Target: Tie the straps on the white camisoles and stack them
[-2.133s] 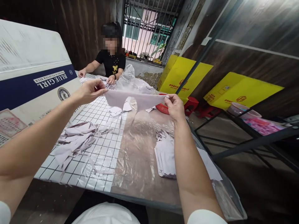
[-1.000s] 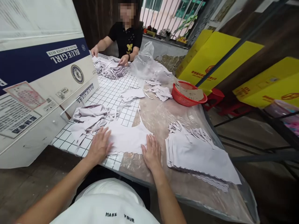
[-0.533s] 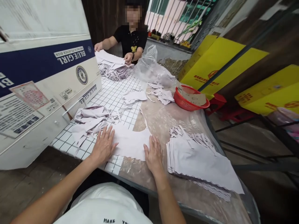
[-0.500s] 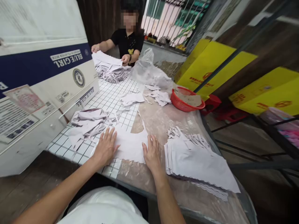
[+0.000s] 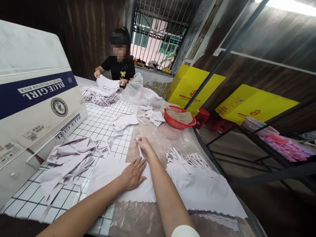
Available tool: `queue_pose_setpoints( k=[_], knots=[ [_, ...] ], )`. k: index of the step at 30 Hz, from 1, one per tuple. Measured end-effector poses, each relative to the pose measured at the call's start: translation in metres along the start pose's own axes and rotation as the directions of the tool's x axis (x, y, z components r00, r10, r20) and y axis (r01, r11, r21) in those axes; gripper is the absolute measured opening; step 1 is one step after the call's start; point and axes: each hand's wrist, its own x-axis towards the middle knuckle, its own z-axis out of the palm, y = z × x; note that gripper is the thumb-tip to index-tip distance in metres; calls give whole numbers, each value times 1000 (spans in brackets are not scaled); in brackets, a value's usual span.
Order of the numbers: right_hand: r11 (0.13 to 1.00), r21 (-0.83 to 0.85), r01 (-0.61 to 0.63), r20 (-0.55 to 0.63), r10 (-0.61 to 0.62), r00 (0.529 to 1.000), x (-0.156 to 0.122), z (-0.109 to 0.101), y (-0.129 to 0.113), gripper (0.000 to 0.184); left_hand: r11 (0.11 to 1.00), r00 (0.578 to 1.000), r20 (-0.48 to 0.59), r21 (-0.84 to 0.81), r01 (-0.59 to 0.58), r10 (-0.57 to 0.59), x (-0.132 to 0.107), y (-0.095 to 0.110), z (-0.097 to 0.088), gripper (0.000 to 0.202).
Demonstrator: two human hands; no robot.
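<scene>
Fingers of the right hand (image 5: 146,146) are clamped on a narrow strap (image 5: 140,152) of a pale fabric piece (image 5: 108,171). Fingers of the left hand (image 5: 133,174) lie flat on the same piece, thumb apart. The piece rests on the bench (image 5: 133,217), between a loose fabric pile (image 5: 71,158) and, at right, a layered stack (image 5: 197,184). Farther out, a red basket (image 5: 178,124) contains handwritten cardboard (image 5: 181,117). Near it sits a crumpled clear bag (image 5: 135,87); from where I stand, its contents are indistinct. At left stands a BLUE GIRL carton (image 5: 37,115), interior hidden. Across the bench, a co-worker (image 5: 120,70) holds up a similar piece (image 5: 108,84). At far right, a pale basin (image 5: 247,123) adjoins pink items (image 5: 286,146).
</scene>
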Motion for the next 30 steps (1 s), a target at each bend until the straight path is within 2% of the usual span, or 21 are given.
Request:
queue_pose_setpoints(
  k=[3, 5, 6, 8, 9, 10, 11, 14, 15, 18, 20, 22, 24, 27, 30],
  knots=[
    [991, 122, 53, 26, -56, 998, -9, -35, -5, 22, 1000, 999, -33, 22, -4, 4, -4, -1, 5, 63],
    [966, 218, 136, 65, -153, 986, -31, -66, -8, 25, 1000, 999, -36, 29, -9, 10, -5, -2, 6, 63],
    [937, 283, 206, 119, -247, 962, -45, -80, -9, 27, 1000, 999, -35, 30, -11, 12, -5, -2, 5, 63],
    [877, 377, 298, 293, -418, 860, -77, -104, -9, 32, 1000, 999, -36, 25, -9, 10, -5, -2, 4, 61],
    [860, 400, 318, 363, -467, 806, -92, -112, -8, 36, 1000, 999, -39, 21, -8, 9, -5, -3, 4, 61],
    [857, 401, 325, 409, -484, 774, -106, -117, -7, 39, 1000, 999, -43, 17, -8, 9, -5, -3, 3, 60],
    [860, 393, 325, 421, -482, 768, -117, -120, -6, 42, 1000, 999, -47, 13, -10, 11, -5, -3, 3, 60],
    [863, 404, 305, 329, -448, 831, -143, -121, -3, 43, 1000, 999, -49, 9, -19, 19, -5, -4, 0, 61],
    [849, 436, 298, 304, -450, 839, -150, -122, -3, 42, 1000, 999, -49, 10, -22, 22, -5, -4, 0, 61],
    [797, 527, 295, 280, -491, 825, -166, -129, -6, 37, 999, 998, -49, 13, -38, 39, -5, -5, 0, 60],
    [800, 528, 284, 281, -481, 830, -169, -134, -9, 32, 999, 998, -54, 16, -38, 39, -5, -6, 2, 61],
    [844, 471, 257, 272, -416, 868, -164, -132, -9, 28, 999, 997, -67, 21, -25, 26, -6, -6, 5, 61],
    [915, 345, 210, 257, -307, 916, -151, -118, -8, 25, 999, 995, -92, 27, -19, 22, -6, -5, 7, 60],
    [990, 30, 140, 228, -143, 963, -125, -78, -5, 17, 999, 993, -115, 28, -30, 33, -5, -4, 5, 58],
    [965, -234, 122, 288, -51, 956, -102, -37, -5, 16, 999, 995, -84, 13, -49, 50, -3, -2, 1, 55]
  ],
)
